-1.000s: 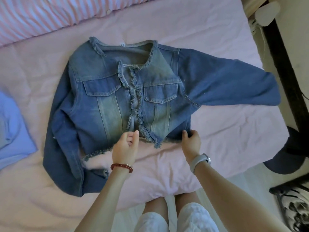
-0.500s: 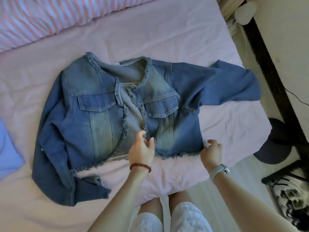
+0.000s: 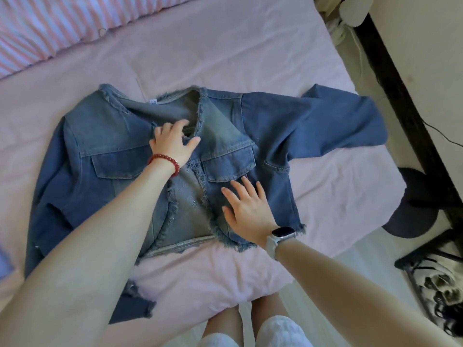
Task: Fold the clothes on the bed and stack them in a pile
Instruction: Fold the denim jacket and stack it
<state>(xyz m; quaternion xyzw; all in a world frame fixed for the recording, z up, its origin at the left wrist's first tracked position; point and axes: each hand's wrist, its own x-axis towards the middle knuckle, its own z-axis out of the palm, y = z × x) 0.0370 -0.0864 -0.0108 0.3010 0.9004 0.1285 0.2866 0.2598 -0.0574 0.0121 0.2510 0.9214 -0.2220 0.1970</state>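
Denim jacket [image 3: 120, 156] spread front-up on the pink bed [image 3: 238, 58], collar toward the striped pillow [image 3: 62, 23], frayed hem toward the bed's near edge. Left hand [image 3: 172, 144] on the jacket's chest just below the neckline, fingers loosely curved at the fringed edge of the left front panel, thumb stretched toward the other panel; cannot tell whether cloth is actually pinched or only pressed, but looks more like resting and nudging the edge into line. Right hand [image 3: 246, 206] flat with fingers spread straight, palm down on the right front panel just below its chest pocket, gripping nothing, probably pressing the denim smooth and pinning it while the other panel is aligned. Front panels apart at the middle, paler inner lining showing between them, so closing and flattening the front seems the step in hand before any fold. One sleeve [image 3: 333, 126] stretched out from the jacket toward the bed's far corner; the other sleeve [image 3: 47, 201] bent down along the jacket's opposite side, cuff near the bed's near edge. Both still to be folded in. A sliver of blue cloth [image 3: 3, 261] beside that sleeve at the frame edge, too cropped to identify. No pile visible.
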